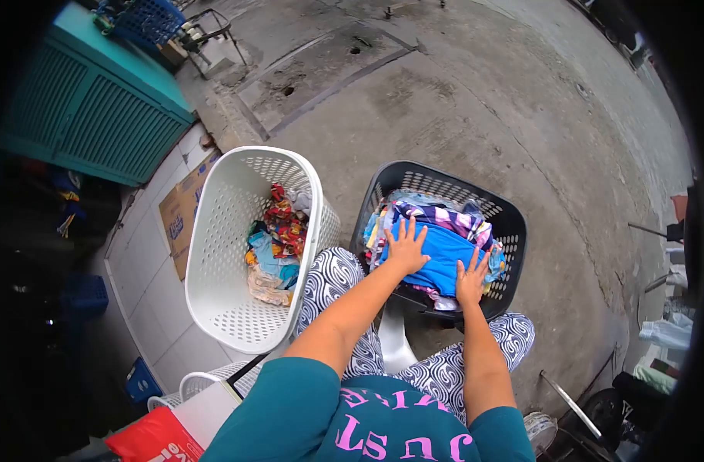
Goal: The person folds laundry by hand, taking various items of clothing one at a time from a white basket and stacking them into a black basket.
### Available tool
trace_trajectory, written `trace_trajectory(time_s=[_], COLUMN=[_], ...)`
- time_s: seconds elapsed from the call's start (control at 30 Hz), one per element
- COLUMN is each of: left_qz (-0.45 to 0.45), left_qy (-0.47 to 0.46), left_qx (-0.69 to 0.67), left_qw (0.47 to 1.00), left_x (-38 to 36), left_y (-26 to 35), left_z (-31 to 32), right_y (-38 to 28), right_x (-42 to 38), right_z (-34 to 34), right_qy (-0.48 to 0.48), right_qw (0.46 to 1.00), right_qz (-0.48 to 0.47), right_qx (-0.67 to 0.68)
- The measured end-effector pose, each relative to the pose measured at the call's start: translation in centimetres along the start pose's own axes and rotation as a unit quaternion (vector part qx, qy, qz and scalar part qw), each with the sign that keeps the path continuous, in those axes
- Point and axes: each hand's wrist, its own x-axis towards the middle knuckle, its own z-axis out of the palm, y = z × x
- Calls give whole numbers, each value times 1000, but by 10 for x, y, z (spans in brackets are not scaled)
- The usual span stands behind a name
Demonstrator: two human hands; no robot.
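Observation:
My left hand lies with its fingers spread on a folded blue garment at the top of a pile of clothes. My right hand rests open on the right edge of the same garment. The pile sits inside a dark laundry basket in front of my knees. Behind the blue cloth a plaid garment shows, with other coloured folds around it. Left of this basket stands a tall white laundry basket, tilted toward me, with loose crumpled clothes at its bottom.
A flattened cardboard piece lies on the tiles left of the white basket. A teal louvred cabinet stands at the upper left. A red bag is at the lower left. Concrete ground stretches ahead; a metal pole lies at the right.

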Motion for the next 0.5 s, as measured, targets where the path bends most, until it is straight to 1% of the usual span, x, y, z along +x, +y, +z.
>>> trace_trajectory(time_s=[0.07, 0.1, 0.13, 0.17, 0.2, 0.27, 0.3, 0.33, 0.37, 0.4, 0.43, 0.47, 0.5], left_qz=[10, 64, 122, 135, 151, 53, 11, -36, -113, -189, -226, -260, -315], left_qy=[9, 73, 136, 219, 300, 331, 402, 421, 405, 385, 323, 259, 202], left_qx=[48, -30, -106, -171, -233, -361, -353, -385, -394, -402, -448, -491, -552], left_qw=[999, 995, 977, 951, 913, 870, 845, 821, 817, 809, 803, 790, 745], left_x=[-18, -33, -50, -74, -96, -125, -126, -128, -123, -115, -105, -100, -101], left_y=[11, 3, -4, -15, -36, -91, -129, -170, -215, -254, -287, -306, -300], left_z=[-46, -74, -101, -136, -166, -202, -198, -188, -165, -132, -86, -55, -44], right_y=[18, 12, 8, -1, -8, -16, -14, -14, -14, -15, -20, -31, -40], right_x=[12, 14, 9, -2, -12, -26, -29, -34, -39, -40, -46, -56, -63], right_z=[6, -6, -27, -45, -61, -86, -85, -84, -81, -78, -71, -63, -58], right_qy=[41, 3, -35, 40, 119, 151, 112, 113, -65, -241, -313, -382, -345], right_qw=[997, 999, 999, 997, 988, 976, 968, 968, 971, 939, 927, 909, 931], right_qz=[-66, -48, -23, -62, -99, -124, -110, -115, -48, 23, 11, 0, -53], right_qx=[8, 6, -1, 1, 5, 98, 193, 190, 223, 246, 205, 163, 106])
